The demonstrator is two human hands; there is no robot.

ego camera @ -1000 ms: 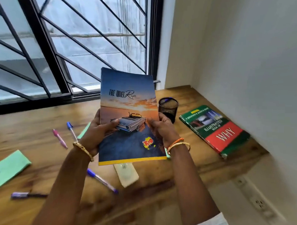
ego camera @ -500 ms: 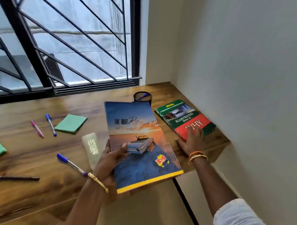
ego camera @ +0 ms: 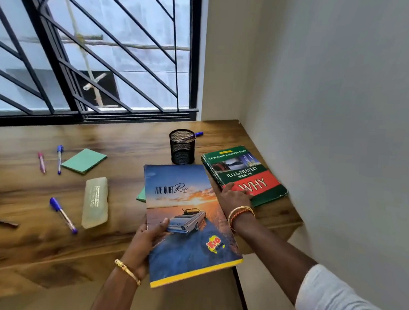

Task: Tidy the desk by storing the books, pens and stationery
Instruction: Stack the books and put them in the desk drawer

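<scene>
Wooden desk runs beneath a barred window into a white corner. At its right end lies a green-and-red hardcover book; the right hand rests on its near edge, fingers laid fairly flat and close together. The left hand grips a blue sunset-cover notebook by its left edge — thumb on top, fingers underneath. A black mesh pen cup stands just behind; loose pens — one blue-capped — lie to the left.
</scene>
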